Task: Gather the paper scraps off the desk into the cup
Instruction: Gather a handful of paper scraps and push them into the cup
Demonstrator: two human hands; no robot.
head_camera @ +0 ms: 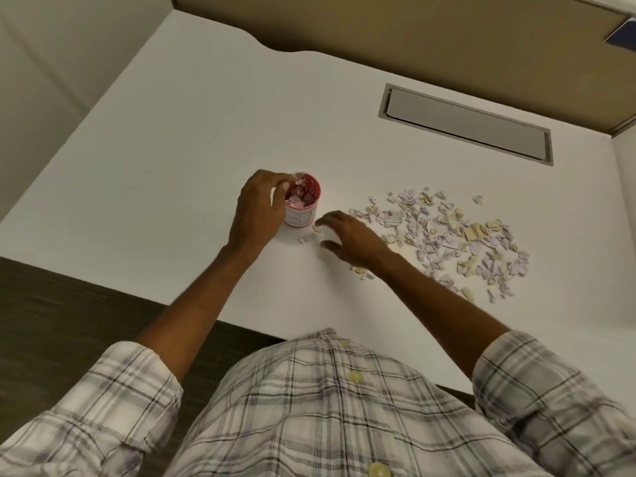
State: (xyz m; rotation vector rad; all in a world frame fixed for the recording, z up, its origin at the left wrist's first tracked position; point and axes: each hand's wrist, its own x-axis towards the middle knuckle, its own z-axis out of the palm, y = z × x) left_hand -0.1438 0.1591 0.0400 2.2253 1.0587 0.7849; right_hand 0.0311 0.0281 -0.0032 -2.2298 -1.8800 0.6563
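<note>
Two scraps (304, 239) just beside right fingers (328, 221), near cup (302, 216).

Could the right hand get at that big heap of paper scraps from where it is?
Probably yes. The right hand is open, low over the desk, and the heap of scraps spreads just beside it, with a few scraps at its wrist. Nothing stands between them.

The table (206, 132) was white and wide. A grey flap (464, 123) sat flat in its top, near the back. A tan wall (378, 32) stood behind it. A pale wall (51, 63) stood at the left. The floor (69, 311) was dark.
</note>
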